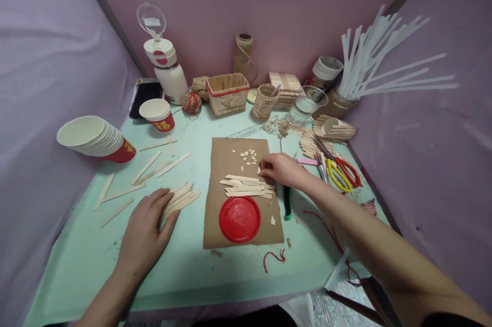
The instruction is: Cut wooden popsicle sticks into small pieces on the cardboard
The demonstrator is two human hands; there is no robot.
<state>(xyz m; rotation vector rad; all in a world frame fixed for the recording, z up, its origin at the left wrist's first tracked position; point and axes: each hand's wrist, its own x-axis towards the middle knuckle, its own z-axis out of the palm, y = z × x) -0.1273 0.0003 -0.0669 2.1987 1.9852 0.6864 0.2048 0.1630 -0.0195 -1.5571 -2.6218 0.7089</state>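
Note:
My left hand [148,224] lies low on the table with thumb and fingers apart. It touches a bundle of wooden sticks [182,199] with slanted ends. Over the right side of a brown cardboard sheet [217,163], my right hand [279,167] is closed in a pinch on a small wood chip [259,169]. Several pale wood chips [249,156] lie on the cardboard to its left. Just below that hand is a row of cut wooden sticks [246,189]. A round red lid [240,219] rests on the cardboard nearer to me.
Loose sticks [148,167] and stacked paper cups [90,140] are at left. Behind stand a white bottle [169,78], a wooden basket [228,96] and a clear cup of water [305,106]. Scissors [340,176] and white strips [369,60] are at right.

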